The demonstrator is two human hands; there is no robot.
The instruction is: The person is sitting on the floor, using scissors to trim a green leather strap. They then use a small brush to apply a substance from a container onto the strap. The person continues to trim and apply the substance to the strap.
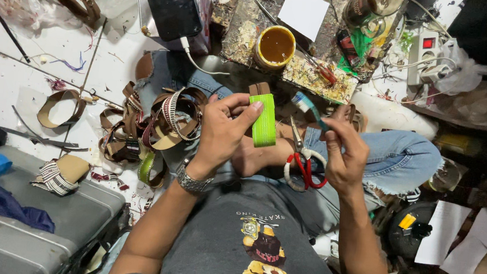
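My left hand (223,130) grips a bright green strap (266,121) with a brown backing, thumb pressed on its upper end. My right hand (344,154) holds a toothbrush (310,107) by the handle, its bristled head pointing up and left, close to the strap's right edge. Small scissors with red and white handles (303,160) lie on my lap between the two hands. I sit cross-legged in torn blue jeans, with a metal watch on my left wrist.
A tin of brown glue (275,46) stands on a glue-spattered board (247,23) ahead, beside a white paper square. A pile of looped straps (150,126) lies left. A phone (172,1), a power strip (424,56) and a grey case (24,223) surround me.
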